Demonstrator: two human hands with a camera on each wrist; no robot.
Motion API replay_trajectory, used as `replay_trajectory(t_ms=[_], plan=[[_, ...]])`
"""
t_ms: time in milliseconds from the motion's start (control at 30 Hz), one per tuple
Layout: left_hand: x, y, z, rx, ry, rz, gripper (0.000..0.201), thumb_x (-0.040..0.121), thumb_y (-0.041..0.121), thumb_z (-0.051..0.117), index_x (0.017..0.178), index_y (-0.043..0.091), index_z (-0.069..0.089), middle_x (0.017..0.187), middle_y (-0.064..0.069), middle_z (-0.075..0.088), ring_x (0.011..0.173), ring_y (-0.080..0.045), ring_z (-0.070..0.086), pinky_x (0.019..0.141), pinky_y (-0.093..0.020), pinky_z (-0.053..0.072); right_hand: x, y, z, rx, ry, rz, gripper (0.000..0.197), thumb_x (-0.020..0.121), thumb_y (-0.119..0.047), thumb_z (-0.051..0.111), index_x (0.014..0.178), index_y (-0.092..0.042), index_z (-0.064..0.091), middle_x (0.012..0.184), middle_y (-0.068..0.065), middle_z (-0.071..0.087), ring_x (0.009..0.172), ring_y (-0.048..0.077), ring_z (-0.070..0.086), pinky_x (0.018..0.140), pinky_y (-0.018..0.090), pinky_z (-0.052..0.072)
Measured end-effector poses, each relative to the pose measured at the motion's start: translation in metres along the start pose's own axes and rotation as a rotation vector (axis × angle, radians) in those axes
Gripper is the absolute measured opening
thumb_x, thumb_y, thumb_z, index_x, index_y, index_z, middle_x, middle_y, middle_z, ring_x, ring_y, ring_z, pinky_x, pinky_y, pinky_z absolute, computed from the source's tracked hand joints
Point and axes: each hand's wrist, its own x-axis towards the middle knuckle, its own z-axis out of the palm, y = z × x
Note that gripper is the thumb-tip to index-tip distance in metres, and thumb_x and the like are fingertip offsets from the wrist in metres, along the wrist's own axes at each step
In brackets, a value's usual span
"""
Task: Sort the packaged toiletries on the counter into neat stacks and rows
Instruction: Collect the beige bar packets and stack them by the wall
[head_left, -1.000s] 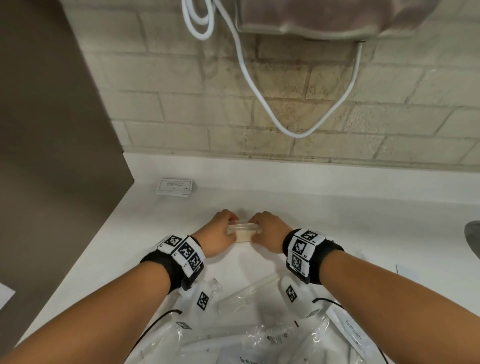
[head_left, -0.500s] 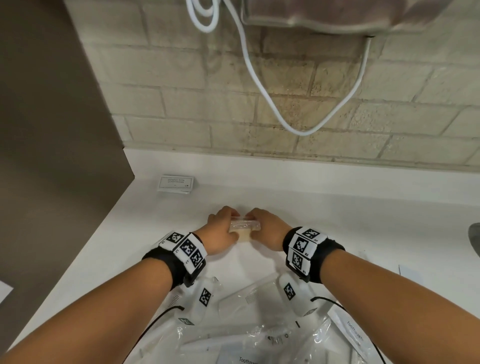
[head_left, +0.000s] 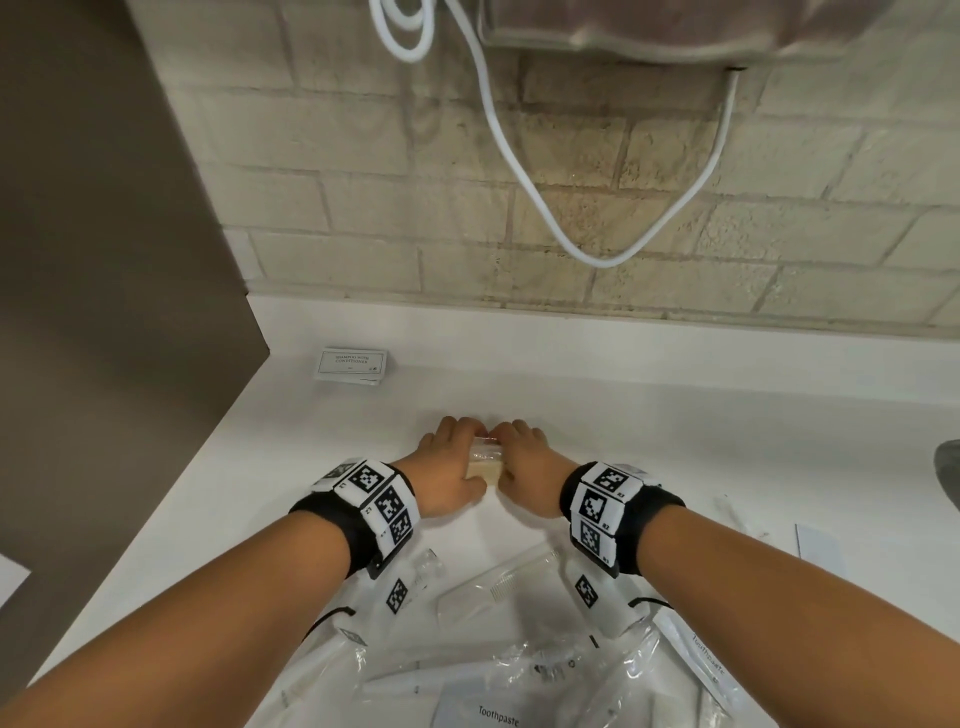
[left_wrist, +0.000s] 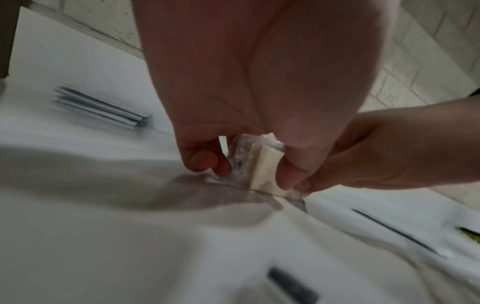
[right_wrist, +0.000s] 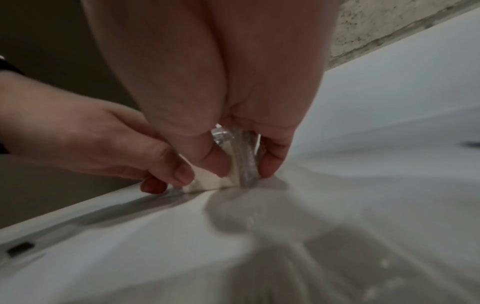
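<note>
Soap bar (head_left: 485, 464) in clear wrap sits on the white table (head_left: 675, 426), mid-way back, pinched from both ends. We have our left hand (head_left: 451, 470) on its left end, thumb on the near side and fingers (left_wrist: 207, 161) curled over the far side. Right hand (head_left: 524, 467) mirrors that grip on the right end, fingers (right_wrist: 270, 160) down to the table. Shampoo sachet stack (head_left: 352, 365) lies well apart at the back left. Toothpaste packets (head_left: 498, 717) and bagged toothbrushes (head_left: 498, 584) sit near us, under our wrists.
</note>
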Motion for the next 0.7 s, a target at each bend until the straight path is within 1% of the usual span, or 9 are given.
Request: replay_trajectory(t_ms=[67, 133, 233, 300, 367, 500, 600, 667, 700], plan=[[0.001, 0.001, -0.002, -0.043, 0.004, 0.01, 0.06, 0.088, 0.018, 0.055, 0.139, 0.011, 0.025, 0.134, -0.013, 0.031, 0.118, -0.034, 0.046, 0.103, -0.044, 0.04, 0.003, 0.001, -0.003, 0.018, 0.007, 0.02, 0.041, 0.082, 0.001, 0.046, 0.123, -0.001, 0.044, 0.115, 0.017, 0.047, 0.106, 0.032, 0.045, 0.086, 0.032, 0.033], [0.002, 0.001, -0.005, -0.033, 0.015, 0.02, 0.056, 0.088, 0.014, 0.053, 0.137, 0.009, 0.027, 0.132, -0.013, 0.032, 0.115, -0.034, 0.048, 0.101, -0.045, 0.041, 0.004, 0.002, -0.007, 0.012, 0.015, 0.016, 0.039, 0.083, 0.001, 0.046, 0.122, 0.0, 0.045, 0.115, 0.017, 0.047, 0.105, 0.031, 0.045, 0.085, 0.03, 0.032], [0.002, 0.0, -0.003, -0.014, -0.004, 0.009, 0.059, 0.086, 0.015, 0.055, 0.137, 0.008, 0.028, 0.132, -0.014, 0.032, 0.116, -0.033, 0.047, 0.102, -0.045, 0.041, 0.004, 0.002, -0.002, -0.023, -0.001, 0.005, 0.038, 0.083, 0.001, 0.047, 0.122, 0.0, 0.045, 0.115, 0.017, 0.048, 0.107, 0.032, 0.045, 0.091, 0.032, 0.035], [0.001, 0.0, -0.001, -0.027, -0.015, -0.005, 0.06, 0.086, 0.016, 0.056, 0.138, 0.009, 0.027, 0.133, -0.013, 0.032, 0.118, -0.033, 0.046, 0.102, -0.044, 0.041, 0.004, 0.003, 0.002, -0.041, 0.001, 0.003, 0.038, 0.083, 0.002, 0.046, 0.121, 0.0, 0.045, 0.116, 0.017, 0.048, 0.108, 0.032, 0.045, 0.09, 0.03, 0.032], [0.002, -0.001, -0.001, -0.048, -0.009, -0.01, 0.058, 0.087, 0.016, 0.055, 0.137, 0.008, 0.027, 0.132, -0.014, 0.032, 0.117, -0.033, 0.047, 0.102, -0.044, 0.041, 0.004, 0.004, 0.001, -0.006, 0.011, 0.01, 0.038, 0.084, 0.001, 0.046, 0.121, 0.0, 0.045, 0.116, 0.017, 0.047, 0.108, 0.032, 0.045, 0.088, 0.029, 0.031], [0.003, -0.003, -0.002, -0.067, 0.003, 0.005, 0.048, 0.089, 0.013, 0.051, 0.133, 0.006, 0.032, 0.13, -0.016, 0.038, 0.112, -0.033, 0.05, 0.099, -0.042, 0.043, 0.003, 0.004, -0.004, 0.004, -0.023, 0.029, 0.036, 0.086, -0.002, 0.046, 0.122, -0.001, 0.045, 0.116, 0.018, 0.046, 0.108, 0.034, 0.047, 0.089, 0.034, 0.037], [0.004, -0.01, -0.009, -0.175, 0.013, -0.042, 0.047, 0.09, 0.015, 0.052, 0.131, 0.01, 0.031, 0.126, -0.014, 0.048, 0.106, -0.03, 0.056, 0.092, -0.038, 0.048, 0.009, 0.004, -0.021, 0.132, -0.121, 0.102, 0.044, 0.09, -0.01, 0.053, 0.132, -0.007, 0.04, 0.125, 0.014, 0.047, 0.11, 0.031, 0.052, 0.083, 0.029, 0.039], [0.007, -0.015, -0.02, -0.245, 0.023, -0.084, 0.047, 0.09, 0.017, 0.053, 0.131, 0.012, 0.029, 0.122, -0.013, 0.052, 0.1, -0.029, 0.059, 0.087, -0.036, 0.049, 0.019, 0.007, -0.034, 0.311, -0.106, 0.178, 0.055, 0.087, -0.01, 0.061, 0.136, -0.009, 0.036, 0.126, 0.011, 0.049, 0.106, 0.026, 0.053, 0.082, 0.027, 0.04], [0.011, -0.018, -0.026, -0.282, 0.037, -0.1, 0.049, 0.091, 0.017, 0.054, 0.132, 0.011, 0.028, 0.118, -0.012, 0.053, 0.096, -0.027, 0.06, 0.084, -0.035, 0.049, 0.027, 0.007, -0.038, 0.404, -0.072, 0.219, 0.058, 0.085, -0.009, 0.064, 0.136, -0.01, 0.036, 0.122, 0.009, 0.049, 0.102, 0.023, 0.052, 0.081, 0.027, 0.039]])
